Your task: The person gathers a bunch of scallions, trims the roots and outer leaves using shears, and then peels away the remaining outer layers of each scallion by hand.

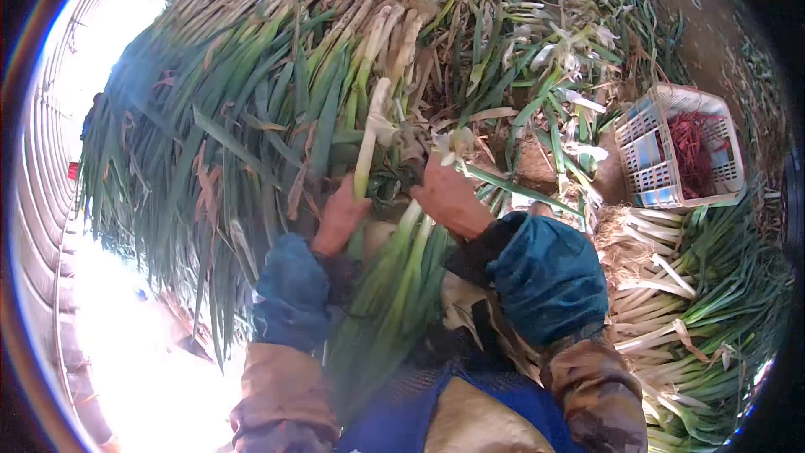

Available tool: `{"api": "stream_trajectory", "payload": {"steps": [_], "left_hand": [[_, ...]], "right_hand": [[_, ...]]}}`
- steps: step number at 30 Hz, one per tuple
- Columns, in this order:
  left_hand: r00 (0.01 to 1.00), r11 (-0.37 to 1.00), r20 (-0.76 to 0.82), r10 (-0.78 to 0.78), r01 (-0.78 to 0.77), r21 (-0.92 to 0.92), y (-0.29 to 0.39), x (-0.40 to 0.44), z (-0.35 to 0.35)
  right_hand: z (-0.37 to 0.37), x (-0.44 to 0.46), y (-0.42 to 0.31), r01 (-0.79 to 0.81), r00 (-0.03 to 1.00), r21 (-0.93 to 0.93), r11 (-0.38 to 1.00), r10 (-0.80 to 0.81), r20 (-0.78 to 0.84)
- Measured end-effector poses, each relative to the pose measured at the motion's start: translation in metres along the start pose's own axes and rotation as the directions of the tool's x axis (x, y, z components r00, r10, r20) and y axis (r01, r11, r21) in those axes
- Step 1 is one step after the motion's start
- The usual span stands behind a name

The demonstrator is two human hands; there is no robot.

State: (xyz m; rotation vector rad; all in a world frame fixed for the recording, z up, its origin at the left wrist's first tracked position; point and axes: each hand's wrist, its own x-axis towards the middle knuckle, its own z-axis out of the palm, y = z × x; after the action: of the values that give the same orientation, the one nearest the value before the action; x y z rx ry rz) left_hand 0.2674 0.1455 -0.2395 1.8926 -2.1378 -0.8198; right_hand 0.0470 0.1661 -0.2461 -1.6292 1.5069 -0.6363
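Observation:
My left hand (342, 211) is closed around the green part of a leek (369, 138), whose pale white stalk points up and away from me. Just to its right, my right hand (451, 197) has its fingers curled in, with a strip of peeled, whitish leaf (455, 144) beside the knuckles. What lies inside those fingers is hidden. Between my forearms, several green-leaved leeks (394, 273) lie across my lap with their leaves toward me.
A big heap of untrimmed leeks (243, 109) rises at the left and front. Peeled leaf scraps (562, 75) litter the ground ahead. At the right, a white plastic basket (641, 147) holds red ties (692, 151). Below it lie cleaned leeks (662, 285) with white stalks.

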Motion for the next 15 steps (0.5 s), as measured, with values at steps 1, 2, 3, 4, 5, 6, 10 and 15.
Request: {"api": "stream_trajectory", "payload": {"steps": [1, 2, 3, 4, 5, 6, 10, 15], "left_hand": [[0.999, 0.998, -0.008, -0.033, 0.033, 0.056, 0.003, 0.000, 0.000], [0.998, 0.992, -0.020, -0.067, 0.069, 0.106, 0.006, 0.000, 0.003], [0.994, 0.982, -0.031, -0.102, 0.105, 0.155, 0.013, 0.000, 0.004], [0.996, 0.977, -0.044, -0.073, 0.080, 0.199, 0.018, -0.002, 0.005], [0.998, 0.967, -0.051, -0.048, 0.059, 0.247, 0.022, -0.004, 0.005], [0.998, 0.954, -0.059, -0.019, 0.036, 0.296, 0.025, -0.005, 0.003], [0.997, 0.938, -0.062, -0.049, 0.068, 0.341, 0.030, -0.005, 0.005], [0.988, 0.851, -0.040, -0.151, 0.150, 0.503, 0.039, -0.003, 0.001]], "right_hand": [[-0.002, -0.007, -0.006, -0.011, 1.000, -0.015, 1.000, 0.011, 0.022], [-0.005, -0.014, -0.012, -0.020, 0.999, -0.036, 0.999, 0.022, 0.045], [-0.011, -0.023, -0.022, -0.033, 0.992, -0.041, 0.999, 0.037, 0.123], [-0.009, -0.026, -0.019, 0.009, 0.991, -0.028, 1.000, -0.005, 0.133], [-0.005, -0.030, -0.015, 0.047, 0.988, -0.008, 0.999, -0.045, 0.146], [-0.001, -0.031, -0.012, 0.087, 0.984, 0.013, 0.996, -0.088, 0.155], [0.000, -0.004, 0.000, 0.006, 0.998, -0.001, 1.000, -0.006, 0.059], [0.000, -0.010, -0.016, -0.060, 0.995, 0.056, 0.997, 0.054, 0.088]]}}
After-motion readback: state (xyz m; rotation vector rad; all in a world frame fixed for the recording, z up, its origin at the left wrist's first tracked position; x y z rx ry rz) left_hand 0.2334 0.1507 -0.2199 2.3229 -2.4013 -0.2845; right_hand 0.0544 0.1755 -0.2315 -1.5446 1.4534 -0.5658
